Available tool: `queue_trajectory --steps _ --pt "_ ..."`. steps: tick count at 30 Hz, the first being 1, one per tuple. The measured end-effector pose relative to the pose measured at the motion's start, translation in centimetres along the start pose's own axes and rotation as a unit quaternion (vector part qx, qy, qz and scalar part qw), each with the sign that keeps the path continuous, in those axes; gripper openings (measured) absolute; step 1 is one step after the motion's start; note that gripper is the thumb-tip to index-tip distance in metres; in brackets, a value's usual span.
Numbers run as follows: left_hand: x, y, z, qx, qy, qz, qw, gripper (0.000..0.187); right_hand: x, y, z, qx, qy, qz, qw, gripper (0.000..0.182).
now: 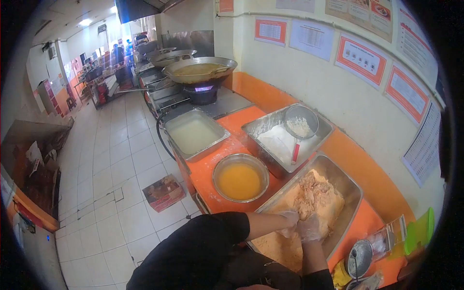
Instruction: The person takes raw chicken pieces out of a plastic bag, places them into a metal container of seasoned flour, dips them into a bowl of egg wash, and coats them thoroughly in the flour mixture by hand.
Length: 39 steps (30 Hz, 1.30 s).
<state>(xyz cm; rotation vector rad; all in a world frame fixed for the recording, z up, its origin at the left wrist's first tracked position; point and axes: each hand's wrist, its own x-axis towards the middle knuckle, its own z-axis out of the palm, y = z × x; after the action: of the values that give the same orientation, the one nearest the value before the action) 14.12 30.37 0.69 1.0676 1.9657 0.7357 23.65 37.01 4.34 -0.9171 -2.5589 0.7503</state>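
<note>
My left hand (288, 222) and my right hand (310, 229), both in clear plastic gloves, are close together over a deep metal tray (355, 186). Orange-tinted flour (270, 245) fills much of it. At the near edge of a heap of coated raw meat pieces (311, 193), the fingers of both hands look curled in. Whatever lies between them is too small and hidden to make out. Left of the tray stands a round metal bowl of yellow-orange liquid (239, 181).
Beyond are a tray of white flour (270, 140) with a red-handled sieve (300, 123) and a tray of pale liquid (194, 133). A wok of oil (200, 69) sits over a lit burner (200, 94). A cardboard box (163, 192) lies on the floor; a metal scoop (359, 258) is at right.
</note>
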Motion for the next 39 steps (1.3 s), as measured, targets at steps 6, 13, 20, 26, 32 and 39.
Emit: queue_trajectory --steps 6,13,20,26,32,39 --pt "1.7 -0.6 0.2 0.028 0.014 0.063 0.998 0.028 -0.4 -0.8 -0.1 -0.092 0.029 -0.051 0.994 0.024" --pt "3.3 -0.4 -1.4 0.071 0.074 0.154 0.983 0.023 2.0 9.2 -2.0 -0.26 -0.18 -0.28 0.906 0.019" --pt "-1.6 2.2 -5.7 0.138 -0.016 0.291 0.947 0.021 4.5 21.3 6.4 0.235 -0.114 -0.01 0.965 0.021" --pt "0.0 2.1 -2.6 0.308 -0.068 0.189 0.93 0.028 3.3 13.8 0.7 -0.214 -0.218 -0.142 0.942 0.029" --pt "-1.3 3.5 -1.9 0.271 -0.126 0.197 0.934 0.021 3.1 17.2 3.4 -0.301 -0.146 -0.146 0.931 0.031" --pt "-1.4 2.4 0.4 0.108 -0.132 0.172 0.97 0.016 -2.0 -4.1 -6.6 -0.229 -0.073 0.043 0.97 0.029"
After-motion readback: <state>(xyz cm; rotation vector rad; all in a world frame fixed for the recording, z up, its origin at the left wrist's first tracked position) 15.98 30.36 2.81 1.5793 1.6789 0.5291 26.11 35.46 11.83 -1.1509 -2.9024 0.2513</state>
